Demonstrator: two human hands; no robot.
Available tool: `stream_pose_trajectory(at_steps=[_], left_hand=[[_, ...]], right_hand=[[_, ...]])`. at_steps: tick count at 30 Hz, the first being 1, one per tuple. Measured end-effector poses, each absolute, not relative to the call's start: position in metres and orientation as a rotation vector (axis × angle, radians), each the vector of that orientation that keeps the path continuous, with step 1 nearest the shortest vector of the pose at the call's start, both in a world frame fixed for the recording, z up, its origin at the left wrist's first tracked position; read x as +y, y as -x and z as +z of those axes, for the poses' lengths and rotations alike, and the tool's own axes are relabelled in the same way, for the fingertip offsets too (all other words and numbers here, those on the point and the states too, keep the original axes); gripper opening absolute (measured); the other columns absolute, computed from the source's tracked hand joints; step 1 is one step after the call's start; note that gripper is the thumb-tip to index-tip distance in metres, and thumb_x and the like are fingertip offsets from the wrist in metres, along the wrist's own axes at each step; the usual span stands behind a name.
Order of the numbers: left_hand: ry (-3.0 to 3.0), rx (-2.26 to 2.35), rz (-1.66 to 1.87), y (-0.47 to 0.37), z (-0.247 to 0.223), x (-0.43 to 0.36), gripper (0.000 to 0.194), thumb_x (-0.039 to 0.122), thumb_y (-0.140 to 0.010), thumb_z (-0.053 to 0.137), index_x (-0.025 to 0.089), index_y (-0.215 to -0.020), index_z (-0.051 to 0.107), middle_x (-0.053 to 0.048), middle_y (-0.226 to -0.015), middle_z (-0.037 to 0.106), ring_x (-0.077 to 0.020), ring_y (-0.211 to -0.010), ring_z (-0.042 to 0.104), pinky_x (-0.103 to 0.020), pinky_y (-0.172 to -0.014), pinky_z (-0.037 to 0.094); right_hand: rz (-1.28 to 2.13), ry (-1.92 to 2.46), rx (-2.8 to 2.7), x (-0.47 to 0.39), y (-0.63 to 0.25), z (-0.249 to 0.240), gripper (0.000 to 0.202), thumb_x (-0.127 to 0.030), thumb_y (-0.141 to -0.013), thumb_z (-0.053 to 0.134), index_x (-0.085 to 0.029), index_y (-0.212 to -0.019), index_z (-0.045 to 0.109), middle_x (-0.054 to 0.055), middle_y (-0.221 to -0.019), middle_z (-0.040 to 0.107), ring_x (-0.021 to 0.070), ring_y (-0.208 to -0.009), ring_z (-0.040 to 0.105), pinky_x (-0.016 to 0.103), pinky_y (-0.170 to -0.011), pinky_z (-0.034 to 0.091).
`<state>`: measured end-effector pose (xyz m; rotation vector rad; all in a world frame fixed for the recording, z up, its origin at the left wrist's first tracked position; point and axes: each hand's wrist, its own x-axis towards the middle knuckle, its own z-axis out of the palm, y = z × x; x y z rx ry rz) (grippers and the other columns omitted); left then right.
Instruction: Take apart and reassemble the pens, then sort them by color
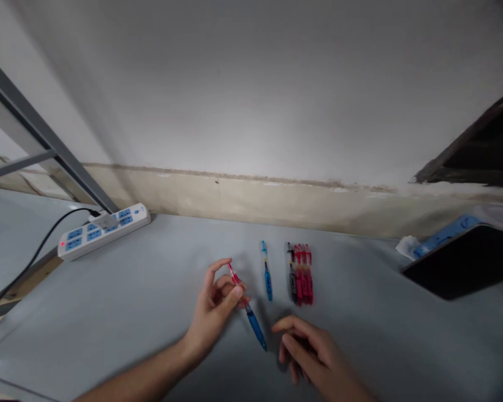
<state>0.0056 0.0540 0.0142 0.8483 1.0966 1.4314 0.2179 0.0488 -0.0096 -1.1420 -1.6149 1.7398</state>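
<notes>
My left hand (pixel 220 298) holds a pen (pixel 255 326) between thumb and fingers, with the index finger at its top end. The pen has a red upper part and a blue lower barrel, and it slants down to the right. My right hand (pixel 305 349) hovers beside the pen's lower end, fingers loosely curled and apart, with nothing in them. A blue pen with a clear upper part (pixel 267 279) lies on the table beyond the hands. Right of it lie a black pen (pixel 292 279) and several red pens (pixel 305 282), side by side.
A white power strip (pixel 109 231) with a black cable rests at the left of the grey table (pixel 171 268). At the right are a dark tablet-like device (pixel 461 262) and a blue packet (pixel 448 234). A wall runs along the table's back edge.
</notes>
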Motion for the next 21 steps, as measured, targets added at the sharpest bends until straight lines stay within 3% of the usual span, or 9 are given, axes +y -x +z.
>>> stream_pose_trajectory(at_steps=[8, 13, 17, 21], left_hand=[[-0.894, 1.032, 1.371, -0.007, 0.010, 0.053, 0.033, 0.029, -0.080, 0.078, 0.023, -0.109, 0.062, 0.004, -0.072, 0.066, -0.0118, -0.060, 0.065, -0.028, -0.063, 0.057], [-0.874, 1.038, 1.379, -0.007, 0.008, 0.054, 0.035, 0.032, -0.077, 0.080, 0.021, -0.107, 0.064, 0.004, -0.069, 0.065, -0.0109, -0.057, 0.062, -0.025, -0.059, 0.055], [-0.880, 1.092, 1.380, -0.008, 0.010, 0.053, 0.044, 0.031, -0.080, 0.078, 0.025, -0.119, 0.058, 0.004, -0.071, 0.066, -0.0122, -0.060, 0.063, -0.025, -0.060, 0.055], [-0.869, 1.066, 1.372, -0.008, 0.012, 0.054, 0.037, 0.030, -0.080, 0.078, 0.025, -0.110, 0.057, 0.003, -0.073, 0.069, -0.0119, -0.061, 0.063, -0.025, -0.061, 0.055]], right_hand=[[1.727, 1.143, -1.624, 0.050, -0.217, -0.006, 0.041, -0.057, -0.092, 0.050, -0.017, -0.093, 0.060, -0.002, -0.065, 0.058, 0.0069, -0.045, 0.050, 0.020, -0.042, 0.032], [1.731, 1.145, -1.647, 0.051, -0.217, -0.008, 0.040, -0.056, -0.092, 0.050, -0.017, -0.094, 0.060, -0.001, -0.066, 0.059, 0.0072, -0.045, 0.050, 0.020, -0.042, 0.033], [1.719, 1.131, -1.614, 0.050, -0.218, -0.015, 0.039, -0.056, -0.092, 0.050, -0.018, -0.095, 0.060, -0.002, -0.064, 0.059, 0.0076, -0.045, 0.051, 0.020, -0.042, 0.033], [1.736, 1.130, -1.610, 0.049, -0.219, -0.015, 0.039, -0.056, -0.092, 0.051, -0.019, -0.096, 0.060, -0.001, -0.066, 0.060, 0.0077, -0.046, 0.051, 0.020, -0.042, 0.034]])
